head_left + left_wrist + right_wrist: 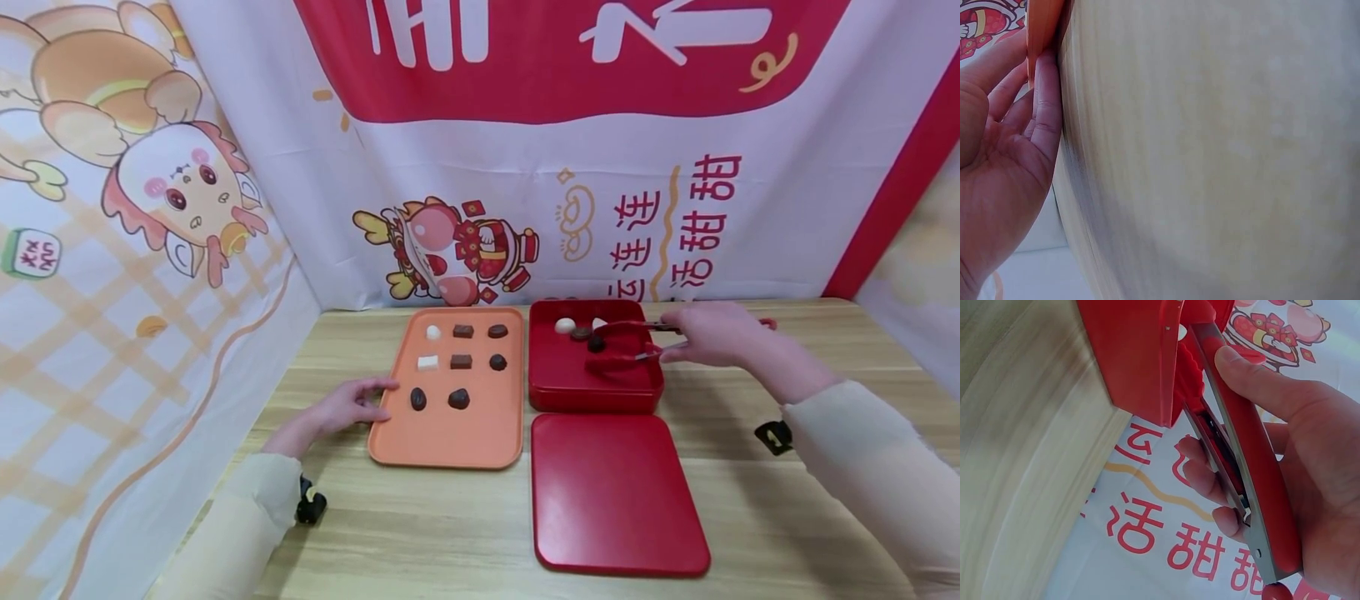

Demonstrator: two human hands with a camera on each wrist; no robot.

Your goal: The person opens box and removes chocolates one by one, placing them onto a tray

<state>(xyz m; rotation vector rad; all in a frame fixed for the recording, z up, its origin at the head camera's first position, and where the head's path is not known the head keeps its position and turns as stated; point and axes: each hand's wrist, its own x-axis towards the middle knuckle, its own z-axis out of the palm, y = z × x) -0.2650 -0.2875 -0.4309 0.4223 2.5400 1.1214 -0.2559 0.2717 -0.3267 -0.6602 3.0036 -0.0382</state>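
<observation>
My left hand (347, 407) is at the left side of an orange tray (450, 442), its rim between thumb and fingers; the left wrist view shows the lowest finger close along the tabletop. Several chocolates lie in rows on the tray, among them a white bar (427, 362) and a brown bar (461, 362). My right hand (712, 335) grips red-and-silver tongs (1254, 462), thumb along one handle and fingers round the other. The tongs' ends reach into a red box (596, 402), standing apart near a dark round chocolate (596, 343). Other pieces, including a white one (565, 326), lie towards the back.
A flat red lid (615, 492) lies in front of the box on the wood-grain table (420, 533). Printed cloth (292, 167) hangs close behind and at the left side. The tray and the box stand side by side.
</observation>
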